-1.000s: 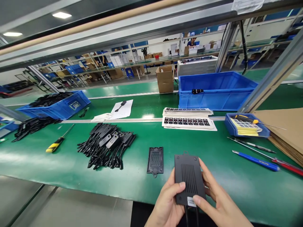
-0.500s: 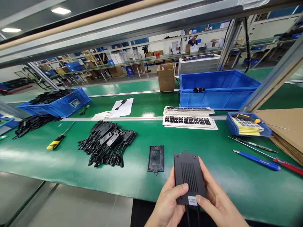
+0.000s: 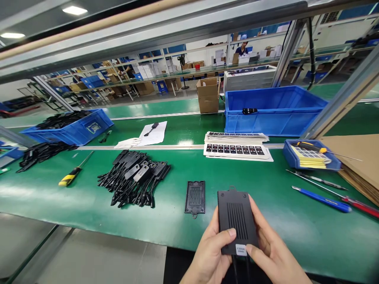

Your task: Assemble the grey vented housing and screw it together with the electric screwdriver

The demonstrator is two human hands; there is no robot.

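A flat black plastic case [image 3: 237, 217] with ribs and a small white label is held over the table's front edge, two cables hanging from its lower end. My left hand [image 3: 211, 250] grips its left side, thumb across the ribbed face. On the right side, my right hand [image 3: 271, 244] holds the same case, its thumb by the label. A loose black cover [image 3: 195, 198] lies on the green table to the left of the hands. Farther left is a pile of small black cabled modules [image 3: 136, 177].
A yellow-black screwdriver [image 3: 70, 176] lies at left. Label sheets [image 3: 237, 149] are stacked ahead, before a large blue bin [image 3: 272, 118]. At right are a blue cutter [image 3: 322, 200], a red-handled screwdriver [image 3: 361, 207] and a small blue tray [image 3: 327, 165]. A metal post [image 3: 343, 92] slants at right.
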